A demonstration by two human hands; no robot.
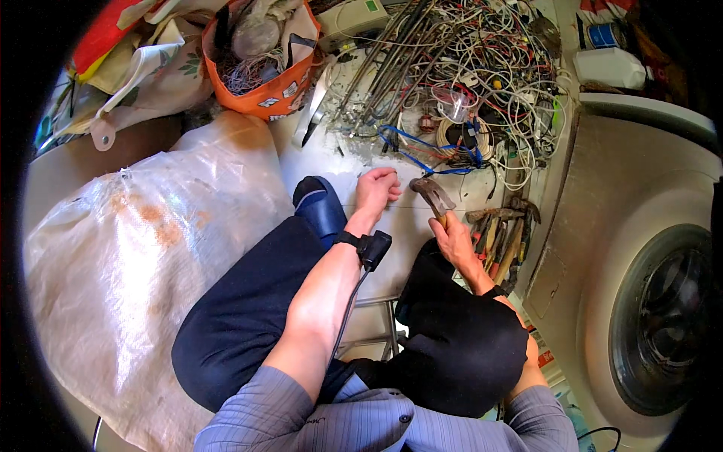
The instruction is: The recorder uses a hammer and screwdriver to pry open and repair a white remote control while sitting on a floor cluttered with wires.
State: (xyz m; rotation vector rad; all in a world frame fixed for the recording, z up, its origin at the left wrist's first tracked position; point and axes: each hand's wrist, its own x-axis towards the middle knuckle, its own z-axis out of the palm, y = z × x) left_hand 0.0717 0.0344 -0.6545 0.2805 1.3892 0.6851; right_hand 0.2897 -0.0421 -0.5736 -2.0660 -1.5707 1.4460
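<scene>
My right hand [456, 242] is wrapped round the wooden handle of a claw hammer [434, 196], whose worn, rusty metal head is held over the pale floor. To its left, my left hand [376, 191] is closed, with the fingers curled and the thumb side toward the hammer. Whatever sits in its fingertips, if anything, is too small to make out. A short gap lies between the hand and the hammer head. Just beyond them is a blue strap [429, 160] beside a coil of cream cable [461, 140].
A tangled heap of wires [489, 68] and long metal rods [392, 60] lies ahead. Several hand tools [498, 245] lie right of my knee, near a front-loading washing machine [576, 218]. An orange bag [263, 98] stands ahead left, and a large white woven sack [151, 248] fills the left.
</scene>
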